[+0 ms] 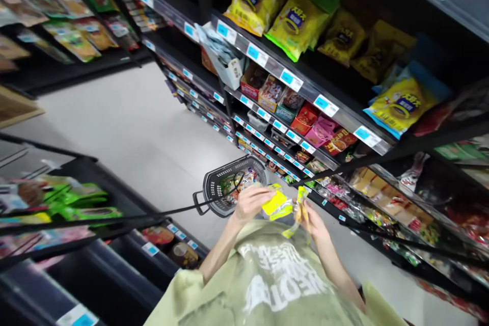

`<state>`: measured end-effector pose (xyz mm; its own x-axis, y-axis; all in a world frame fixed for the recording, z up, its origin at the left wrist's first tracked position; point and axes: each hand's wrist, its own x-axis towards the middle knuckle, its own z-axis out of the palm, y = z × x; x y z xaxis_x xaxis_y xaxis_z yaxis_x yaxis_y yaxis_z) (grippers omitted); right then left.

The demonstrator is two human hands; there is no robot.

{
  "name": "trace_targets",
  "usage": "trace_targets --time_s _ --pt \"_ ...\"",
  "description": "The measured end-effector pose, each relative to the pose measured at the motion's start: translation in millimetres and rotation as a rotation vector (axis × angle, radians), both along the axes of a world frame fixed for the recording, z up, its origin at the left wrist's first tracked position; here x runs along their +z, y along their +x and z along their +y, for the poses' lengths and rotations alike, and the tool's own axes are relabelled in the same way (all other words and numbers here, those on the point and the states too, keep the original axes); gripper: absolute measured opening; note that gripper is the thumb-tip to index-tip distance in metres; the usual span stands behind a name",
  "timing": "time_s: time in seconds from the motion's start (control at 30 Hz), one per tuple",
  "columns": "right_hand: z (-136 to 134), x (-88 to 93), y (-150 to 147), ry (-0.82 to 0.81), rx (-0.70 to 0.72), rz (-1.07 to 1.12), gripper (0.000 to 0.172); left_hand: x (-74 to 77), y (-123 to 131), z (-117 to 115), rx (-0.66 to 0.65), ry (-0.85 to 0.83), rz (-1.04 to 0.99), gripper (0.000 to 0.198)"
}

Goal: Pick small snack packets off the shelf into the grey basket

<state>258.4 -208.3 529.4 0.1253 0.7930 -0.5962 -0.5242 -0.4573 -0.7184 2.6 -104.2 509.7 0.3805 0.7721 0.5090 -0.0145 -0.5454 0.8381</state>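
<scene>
My left hand (250,204) is closed on a small yellow snack packet (277,207) held in front of my chest. My right hand (314,224) pinches a second, narrower yellow and clear packet (300,209) right beside it; the two packets nearly touch. Just beyond my hands a dark grey shopping basket (214,183) stands on the pale floor with several snack packs inside and its handle folded down toward me. My light green printed shirt (267,275) fills the lower middle of the view.
Shop shelves (344,117) on the right run the length of the aisle, with yellow snack bags (301,20) on top, small boxes below and blue price tags. More shelving with green packets (76,201) stands on the left. The pale floor aisle (126,122) runs between them.
</scene>
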Motion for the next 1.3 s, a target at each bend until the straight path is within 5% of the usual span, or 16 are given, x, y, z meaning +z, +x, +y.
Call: trace_targets --time_s 0.2,0.4,0.53,0.73,0.83,0.93,1.03,1.3 --pt "0.4 28.0 9.8 -0.062 0.115 0.203 0.051 61.5 15.0 9.4 -0.504 0.345 0.229 0.016" --pt "-12.3 31.2 32.0 -0.056 0.117 0.202 0.044 89.5 60.2 -6.7 -0.696 0.557 0.224 0.029" --pt "-32.2 19.4 48.0 -0.018 -0.017 0.200 0.033 83.4 74.9 -22.9 -0.665 0.243 0.131 0.026" --pt "-61.4 0.8 91.2 0.022 -0.352 0.272 0.028 58.9 107.7 -56.4 0.063 -0.746 -0.019 0.027" --pt "-69.5 2.8 117.6 0.028 -0.417 0.262 0.029 54.5 154.4 -75.0 0.033 -1.107 -0.143 0.042" --pt "-79.6 12.1 143.2 0.034 -0.373 0.249 0.033 53.5 208.0 -96.2 -0.046 -1.205 -0.208 0.048" --pt "-96.6 19.5 168.5 0.052 -0.315 0.264 0.038 49.4 251.5 -117.0 -0.085 -1.130 -0.101 0.048" --pt "-165.6 15.1 238.5 -0.018 -0.434 0.325 0.038 31.9 330.0 -163.5 -0.119 -1.144 0.068 0.051"
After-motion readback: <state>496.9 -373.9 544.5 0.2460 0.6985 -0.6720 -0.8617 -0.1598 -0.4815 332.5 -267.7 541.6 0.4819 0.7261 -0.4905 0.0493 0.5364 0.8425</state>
